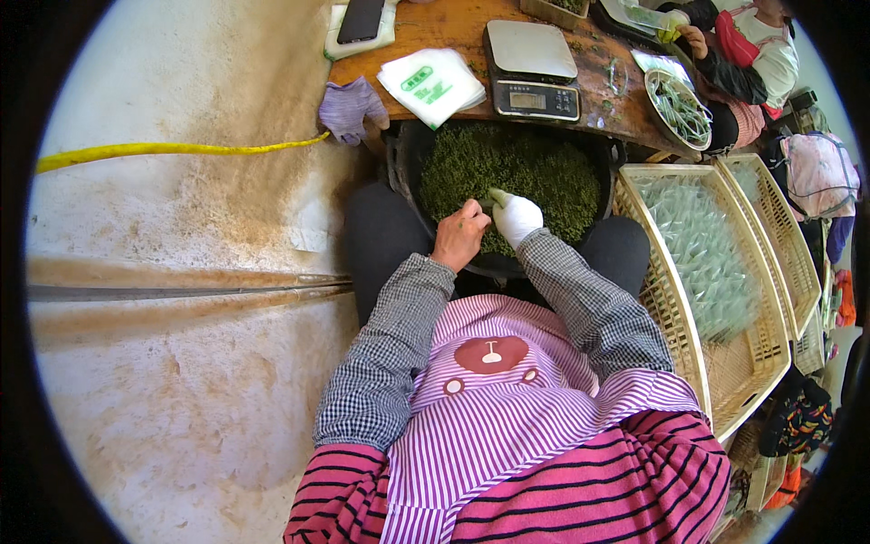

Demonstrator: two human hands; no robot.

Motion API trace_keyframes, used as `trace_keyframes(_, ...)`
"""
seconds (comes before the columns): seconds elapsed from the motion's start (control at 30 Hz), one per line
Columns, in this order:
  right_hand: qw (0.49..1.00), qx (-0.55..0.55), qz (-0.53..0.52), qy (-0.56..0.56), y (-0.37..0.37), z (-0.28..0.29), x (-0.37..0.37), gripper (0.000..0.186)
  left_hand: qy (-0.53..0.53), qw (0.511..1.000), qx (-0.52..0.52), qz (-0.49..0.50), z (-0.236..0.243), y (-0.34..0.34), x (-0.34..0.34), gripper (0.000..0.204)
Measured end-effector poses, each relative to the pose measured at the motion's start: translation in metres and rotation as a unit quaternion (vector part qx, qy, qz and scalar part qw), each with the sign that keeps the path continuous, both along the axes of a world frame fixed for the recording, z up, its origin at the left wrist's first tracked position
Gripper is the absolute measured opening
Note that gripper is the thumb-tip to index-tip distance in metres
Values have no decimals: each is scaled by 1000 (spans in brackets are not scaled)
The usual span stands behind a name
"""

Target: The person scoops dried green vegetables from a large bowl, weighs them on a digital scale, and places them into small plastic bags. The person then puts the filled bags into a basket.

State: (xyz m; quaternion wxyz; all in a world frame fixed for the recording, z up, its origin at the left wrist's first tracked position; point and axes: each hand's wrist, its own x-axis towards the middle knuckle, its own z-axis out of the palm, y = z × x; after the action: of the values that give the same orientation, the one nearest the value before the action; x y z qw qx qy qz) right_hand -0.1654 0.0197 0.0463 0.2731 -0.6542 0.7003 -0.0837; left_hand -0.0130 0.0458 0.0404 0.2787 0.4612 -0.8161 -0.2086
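- Working at close quarters: the bare left hand and the white-gloved right hand meet over a round black tub of small-leaved dark green sprigs
- Left fingers curled in, thumb and forefinger nearly together; right fingers bent to a narrow pinch, tips greenish; too small to tell whether either grips a sprig
- Sprigs lie under the fingers and spread beyond them, to both sides, within the tub
- Progress, judged: well under way, not finished; many clear, shiny packets lie in a cream plastic lattice crate right of the fingers, its near end bare; plenty of sprigs left in the tub
- Beyond the fingers: a silver-plated square scale with dark display panel, nothing on its plate; left of it, a flat fan of white plastic bags with green print, apparently unused
- Textures: sprigs fine, crumbly-looking, matted; glove smooth and close-fitting; tabletop of worn brown wood, scattered with green bits
- Farther right, beyond the fingers: an oval pale basket of thin, tangled green-white strands
- Left, beyond the fingers: a crumpled lilac cloth piece, soft and ribbed
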Motion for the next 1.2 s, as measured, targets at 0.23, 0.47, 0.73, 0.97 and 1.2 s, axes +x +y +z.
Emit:
trace_keyframes(0.23, 941, -330, -2, -69, -1, 76, -28, 21, 350, 935, 1, 47, 67, 25, -9, 12)
trace_keyframes(0.47, 860, -507, -56, -14, -101, 165, -55, 26, 484, 871, 66, 52, 85, 27, -20, 10)
trace_keyframes(0.73, 876, -478, -56, -41, -107, 148, -69, 41, 457, 879, 90, 107, 79, 25, -24, 12)
trace_keyframes(0.97, 814, -3, -56, -579, 31, 106, -49, 48, 484, 867, 92, 83, 91, 2, -51, 12)
trace_keyframes(1.2, 764, 72, -125, -629, 43, 83, -46, 24, 431, 891, 90, 106, 85, 0, -62, 12)
